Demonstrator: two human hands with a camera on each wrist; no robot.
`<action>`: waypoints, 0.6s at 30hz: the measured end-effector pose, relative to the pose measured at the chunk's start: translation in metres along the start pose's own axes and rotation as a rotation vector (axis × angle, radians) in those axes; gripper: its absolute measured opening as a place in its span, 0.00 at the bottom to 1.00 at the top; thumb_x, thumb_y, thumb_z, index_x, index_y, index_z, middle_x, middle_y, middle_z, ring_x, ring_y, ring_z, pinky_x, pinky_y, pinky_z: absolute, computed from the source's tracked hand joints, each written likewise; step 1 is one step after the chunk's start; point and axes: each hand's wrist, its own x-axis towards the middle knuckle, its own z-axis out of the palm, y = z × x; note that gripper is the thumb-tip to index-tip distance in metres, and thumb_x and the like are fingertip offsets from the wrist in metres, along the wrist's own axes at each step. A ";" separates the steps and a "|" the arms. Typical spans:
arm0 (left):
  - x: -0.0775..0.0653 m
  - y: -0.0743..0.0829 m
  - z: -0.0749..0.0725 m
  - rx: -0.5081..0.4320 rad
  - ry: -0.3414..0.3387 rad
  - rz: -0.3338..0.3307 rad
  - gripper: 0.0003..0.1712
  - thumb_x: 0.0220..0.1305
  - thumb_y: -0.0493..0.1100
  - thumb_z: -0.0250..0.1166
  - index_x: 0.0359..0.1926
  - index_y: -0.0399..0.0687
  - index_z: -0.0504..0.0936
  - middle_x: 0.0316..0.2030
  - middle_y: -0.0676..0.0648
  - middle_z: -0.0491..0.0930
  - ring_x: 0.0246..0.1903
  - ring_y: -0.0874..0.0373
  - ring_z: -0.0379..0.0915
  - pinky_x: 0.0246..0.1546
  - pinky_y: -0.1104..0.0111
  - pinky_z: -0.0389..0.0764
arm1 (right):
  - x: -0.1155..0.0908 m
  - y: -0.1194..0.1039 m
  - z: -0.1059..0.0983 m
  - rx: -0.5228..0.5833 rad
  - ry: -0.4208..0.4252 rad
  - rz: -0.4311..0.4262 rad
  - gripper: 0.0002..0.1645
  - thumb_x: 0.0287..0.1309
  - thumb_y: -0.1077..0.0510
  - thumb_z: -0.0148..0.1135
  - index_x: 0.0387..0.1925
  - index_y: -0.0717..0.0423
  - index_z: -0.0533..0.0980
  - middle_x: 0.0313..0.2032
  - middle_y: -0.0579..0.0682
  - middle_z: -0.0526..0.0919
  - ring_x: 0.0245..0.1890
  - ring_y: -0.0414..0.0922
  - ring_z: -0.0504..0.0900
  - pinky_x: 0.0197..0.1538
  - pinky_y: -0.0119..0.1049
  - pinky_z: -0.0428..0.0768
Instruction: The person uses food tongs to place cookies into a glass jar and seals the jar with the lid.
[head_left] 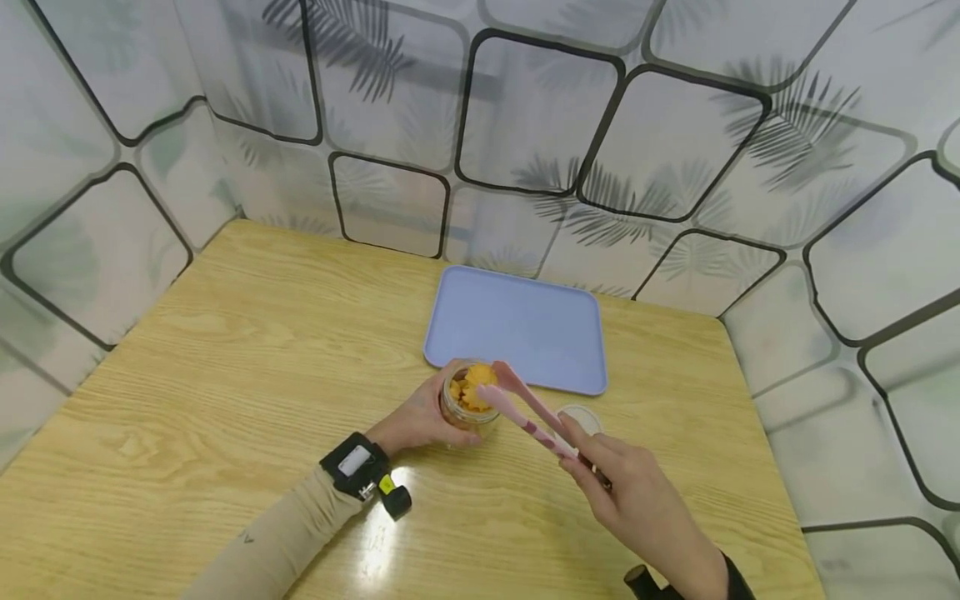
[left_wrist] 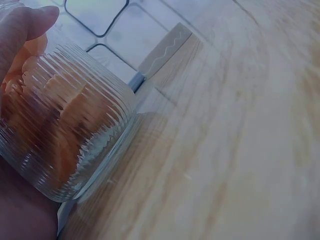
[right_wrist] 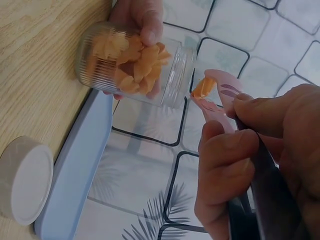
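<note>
A ribbed glass jar (right_wrist: 172,75) of ruffled orange pieces (right_wrist: 142,67) stands on the table, and my left hand (head_left: 420,421) grips it around the side. In my right hand (head_left: 637,492) is a pair of pink tongs (head_left: 527,394) with dark handles, thumb and fingers curled around them. Between the tong tips sits one orange piece (right_wrist: 203,88), just outside the jar's mouth in the right wrist view. The left wrist view shows the jar's ribbed wall (left_wrist: 75,110) close up, with orange pieces behind the glass.
Behind the jar a blue rectangular tray (head_left: 517,329) lies on the wooden table (head_left: 247,350). A round white lid (right_wrist: 30,182) rests to the jar's right, partly hidden by the tongs in the head view. Patterned curtains (head_left: 540,117) surround the table's back and sides.
</note>
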 end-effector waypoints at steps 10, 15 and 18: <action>0.000 0.001 -0.001 -0.029 -0.017 0.001 0.52 0.43 0.28 0.80 0.69 0.50 0.66 0.57 0.44 0.73 0.56 0.54 0.71 0.58 0.68 0.77 | 0.004 -0.004 0.004 -0.053 -0.047 0.051 0.32 0.63 0.64 0.68 0.68 0.59 0.73 0.22 0.32 0.69 0.20 0.23 0.54 0.24 0.17 0.60; 0.000 0.001 -0.002 -0.023 -0.015 -0.001 0.52 0.43 0.28 0.80 0.69 0.50 0.66 0.58 0.44 0.73 0.57 0.54 0.70 0.59 0.67 0.77 | 0.003 -0.004 0.006 -0.057 -0.051 0.072 0.35 0.61 0.65 0.69 0.69 0.57 0.72 0.23 0.33 0.72 0.20 0.23 0.56 0.23 0.18 0.61; -0.001 0.002 -0.002 -0.017 -0.011 0.003 0.52 0.43 0.29 0.81 0.69 0.50 0.66 0.58 0.45 0.73 0.57 0.54 0.70 0.59 0.68 0.76 | 0.004 -0.005 0.007 -0.071 -0.049 0.076 0.35 0.61 0.64 0.69 0.69 0.57 0.72 0.25 0.34 0.75 0.20 0.23 0.57 0.24 0.18 0.62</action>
